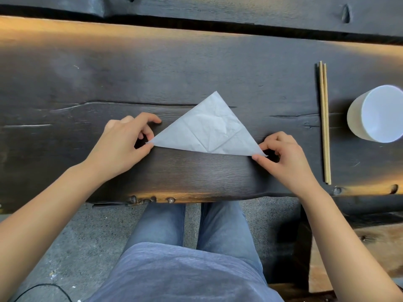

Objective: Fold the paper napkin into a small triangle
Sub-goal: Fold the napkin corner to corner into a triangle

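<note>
Head: left hand (pixel 122 140), right hand (pixel 283 155) pinch napkin (pixel 209 127) corners.

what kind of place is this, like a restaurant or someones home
Probably a casual eatery or outdoor dining spot, though a home is possible. A rough dark wooden table holds chopsticks, a white cup and a paper napkin, above a concrete floor.

A dark, charred-looking wooden table (pixel 91 83) fills the view, its slab cracked along the grain, with knots and amber patches showing at the uneven near edge. Warm light glows along its far edge. Beyond a narrow gap runs a second dark plank (pixel 239 9). Below lies speckled grey concrete floor (pixel 87 240), crossed by a thin black cable (pixel 43 285).
</note>
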